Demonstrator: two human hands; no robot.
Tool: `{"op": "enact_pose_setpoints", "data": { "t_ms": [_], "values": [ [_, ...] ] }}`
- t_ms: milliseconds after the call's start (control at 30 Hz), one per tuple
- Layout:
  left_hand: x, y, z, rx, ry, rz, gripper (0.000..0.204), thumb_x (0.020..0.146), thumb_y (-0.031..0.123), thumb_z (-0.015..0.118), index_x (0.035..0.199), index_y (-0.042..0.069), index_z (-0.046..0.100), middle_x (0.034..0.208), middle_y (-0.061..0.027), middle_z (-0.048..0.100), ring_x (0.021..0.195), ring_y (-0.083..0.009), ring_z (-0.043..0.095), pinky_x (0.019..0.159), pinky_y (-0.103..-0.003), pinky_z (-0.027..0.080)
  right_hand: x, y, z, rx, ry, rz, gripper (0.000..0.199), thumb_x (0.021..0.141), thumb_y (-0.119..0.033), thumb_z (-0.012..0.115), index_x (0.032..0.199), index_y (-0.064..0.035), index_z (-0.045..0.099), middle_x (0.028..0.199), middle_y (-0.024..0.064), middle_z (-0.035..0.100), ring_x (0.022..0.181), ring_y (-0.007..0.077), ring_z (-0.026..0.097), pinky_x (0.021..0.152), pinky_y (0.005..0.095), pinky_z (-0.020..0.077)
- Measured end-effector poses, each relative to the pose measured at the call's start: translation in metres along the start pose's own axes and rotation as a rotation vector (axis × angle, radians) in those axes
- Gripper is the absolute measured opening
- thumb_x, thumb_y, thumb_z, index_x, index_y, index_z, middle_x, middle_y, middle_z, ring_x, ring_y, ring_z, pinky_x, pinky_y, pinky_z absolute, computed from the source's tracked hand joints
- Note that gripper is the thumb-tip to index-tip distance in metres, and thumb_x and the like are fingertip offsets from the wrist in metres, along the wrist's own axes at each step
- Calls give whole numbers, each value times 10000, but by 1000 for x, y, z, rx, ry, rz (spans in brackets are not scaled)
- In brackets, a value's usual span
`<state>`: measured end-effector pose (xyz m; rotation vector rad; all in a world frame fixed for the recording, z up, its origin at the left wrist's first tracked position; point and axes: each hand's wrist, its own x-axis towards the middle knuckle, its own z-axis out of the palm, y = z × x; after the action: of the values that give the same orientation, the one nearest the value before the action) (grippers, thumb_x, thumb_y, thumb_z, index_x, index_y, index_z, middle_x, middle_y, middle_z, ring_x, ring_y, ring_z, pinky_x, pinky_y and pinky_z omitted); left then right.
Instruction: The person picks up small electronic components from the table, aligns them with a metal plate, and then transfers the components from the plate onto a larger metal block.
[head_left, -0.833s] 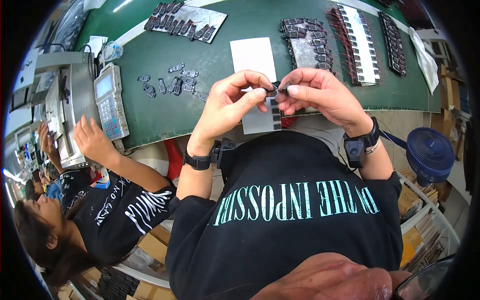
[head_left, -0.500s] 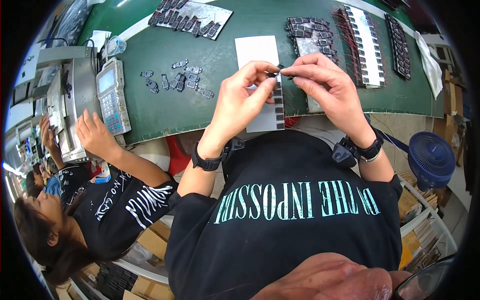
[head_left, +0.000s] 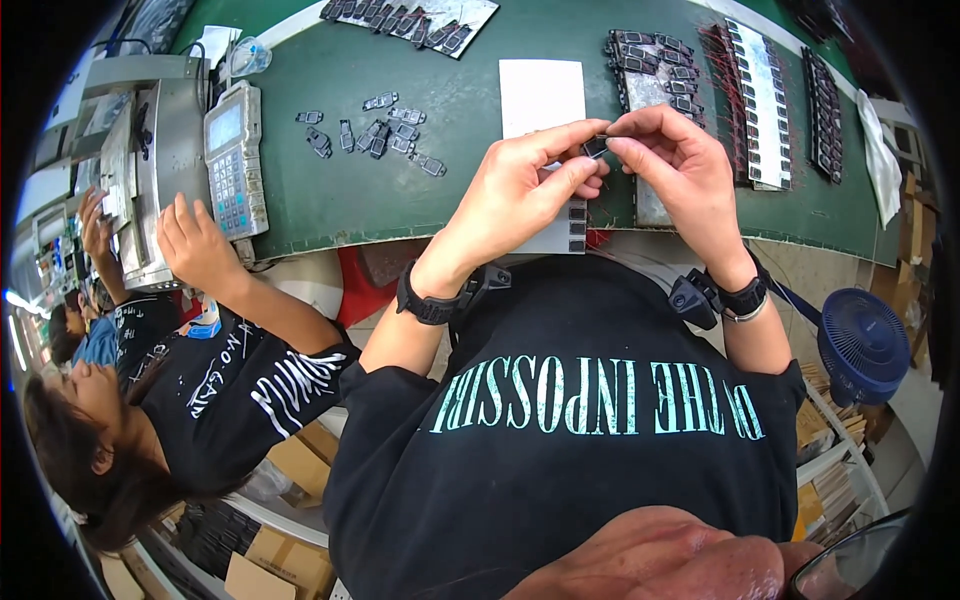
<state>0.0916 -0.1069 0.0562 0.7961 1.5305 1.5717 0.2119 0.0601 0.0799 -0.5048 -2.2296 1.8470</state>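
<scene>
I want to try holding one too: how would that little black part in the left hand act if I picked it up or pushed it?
The little black part is probably light, since it's small enough for the left hand to pinch. It would likely slide rather than roll, because it looks boxy with straight edges.

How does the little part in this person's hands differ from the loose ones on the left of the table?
The held part is up at the fingertips of the left hand and right hand; the loose parts lie on the green table. The held part is partly covered by fingers, while the loose parts are uncovered, scattered at various angles. Both are small and dark.
</scene>
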Motion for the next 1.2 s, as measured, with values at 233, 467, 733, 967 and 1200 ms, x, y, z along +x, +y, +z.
{"op": "enact_pose_setpoints", "data": {
  "t_ms": [233, 467, 733, 967, 1200],
  "values": [
    [2, -6, 0, -10, 20, 6, 308, 987, 13, 608, 1291, -27, 633, 995, -127, 757, 903, -140, 735, 827, -277, 609, 2, 2, -1, -35, -54, 25, 127, 967, -33, 662, 1084, 16, 671, 1010, 26, 675, 910, 76, 652, 815, 233, 543],
    [5, -3, -2, -38, -56, -63, 244, 1021, 20, 572, 1252, -57, 575, 1043, -146, 736, 993, -178, 722, 855, -288, 613, 15, 8, -17, 173, -266, 206, 153, 984, -50, 644, 1121, 18, 634, 1078, 49, 650, 980, 91, 647, 866, 253, 556],
    [8, 6, 2, -9, -46, -89, 229, 1025, 37, 576, 1229, -67, 575, 1042, -151, 735, 990, -181, 725, 837, -282, 614, 8, 2, -12, -148, -172, 49, 139, 998, -46, 618, 1119, 20, 610, 1019, 50, 653, 952, 103, 655, 866, 260, 553],
    [8, 6, 7, -87, -23, -170, 229, 1018, 58, 575, 1207, -71, 588, 1010, -152, 739, 944, -189, 736, 813, -282, 617, 1, 4, -15, -316, -163, -98, 168, 969, -25, 635, 1129, 28, 633, 1032, 87, 680, 938, 139, 680, 866, 279, 558],
    [6, -2, 7, -179, 14, -199, 228, 998, 59, 571, 1173, -83, 602, 963, -149, 743, 898, -179, 742, 786, -283, 619, -5, 5, -11, -371, -132, -204, 182, 936, 3, 655, 1117, 23, 659, 1055, 102, 694, 937, 175, 699, 853, 294, 571]
  ]
}}
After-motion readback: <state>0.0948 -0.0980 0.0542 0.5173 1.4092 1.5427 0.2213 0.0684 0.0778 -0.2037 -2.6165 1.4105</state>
